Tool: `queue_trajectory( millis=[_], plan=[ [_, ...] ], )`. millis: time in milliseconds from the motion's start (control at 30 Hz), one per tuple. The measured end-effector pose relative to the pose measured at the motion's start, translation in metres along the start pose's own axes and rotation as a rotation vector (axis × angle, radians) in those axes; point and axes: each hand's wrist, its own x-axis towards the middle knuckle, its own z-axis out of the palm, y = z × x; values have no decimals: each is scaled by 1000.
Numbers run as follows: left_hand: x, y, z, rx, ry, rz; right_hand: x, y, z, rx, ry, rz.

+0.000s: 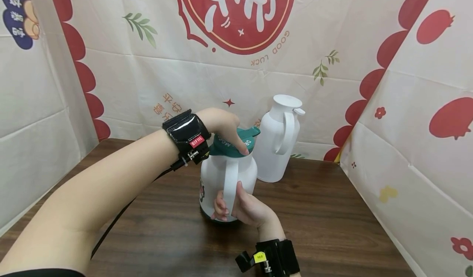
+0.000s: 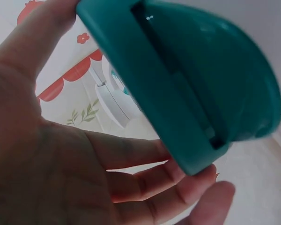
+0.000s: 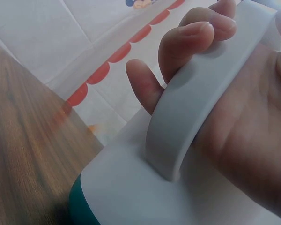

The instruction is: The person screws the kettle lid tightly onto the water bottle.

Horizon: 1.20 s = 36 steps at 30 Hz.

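Note:
A white thermos jug [image 1: 214,182] with a green lid [image 2: 131,79] stands upright on the wooden table. From above, my left hand [image 1: 221,123] grips that lid, thumb on one side; in the left wrist view the left hand [image 2: 61,145] has its fingers bent around the lid's edge. My right hand [image 1: 248,206] holds the jug's white handle [image 3: 215,79]. In the right wrist view the right hand [image 3: 243,117] has its fingers curled around the handle. Part of the lid is hidden behind my left hand.
Just behind and to the right stands a second white jug [image 1: 269,145] with its own handle. The dark wooden table [image 1: 325,227] runs up to a printed cloth backdrop [image 1: 207,75], with cloth walls left and right. A black cable [image 1: 122,215] trails from my left wrist.

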Motion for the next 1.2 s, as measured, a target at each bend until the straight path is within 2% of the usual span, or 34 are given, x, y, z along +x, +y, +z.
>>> queue_trajectory(
  millis=[233,1200],
  plan=[
    [0,0,-1,20,-1,35,0,1,0,-2,3,0],
    [8,-8,-5,46,-32,96,1,0,1,7,-5,3]
  ],
)
